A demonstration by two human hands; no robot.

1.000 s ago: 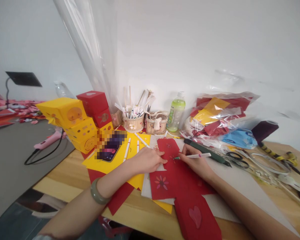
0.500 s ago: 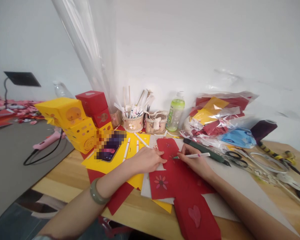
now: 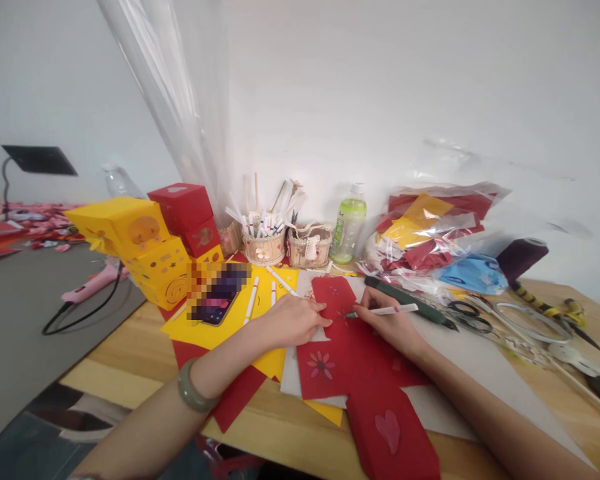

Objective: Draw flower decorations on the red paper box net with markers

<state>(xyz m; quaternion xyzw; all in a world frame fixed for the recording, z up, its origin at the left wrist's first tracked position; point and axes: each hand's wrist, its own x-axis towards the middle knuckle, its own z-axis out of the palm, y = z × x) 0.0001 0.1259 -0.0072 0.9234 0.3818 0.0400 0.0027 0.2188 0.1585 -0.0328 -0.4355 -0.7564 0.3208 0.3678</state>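
Observation:
A red cross-shaped card (image 3: 353, 357) lies flat on the wooden table (image 3: 145, 337), with a drawn flower and a heart on its panels. My left hand (image 3: 293, 320) rests palm down on its left edge, fingers spread and pressing the card. My right hand (image 3: 387, 323) grips a white marker with a green tip (image 3: 380, 311). The tip touches the upper red panel near a small drawing. A green bangle (image 3: 193, 393) sits on my left wrist.
Yellow and red paper boxes (image 3: 145, 247) are stacked at the left, with a phone (image 3: 217, 297) on yellow paper. Two small baskets of pens (image 3: 265, 243), a green bottle (image 3: 347, 227), bags of paper (image 3: 430, 230), a green tool (image 3: 410, 301) and scissors (image 3: 473, 313) lie behind and right.
Both hands stay almost still on the card. The marker tip shifts only slightly on the upper panel. The view has drifted a little to the right.

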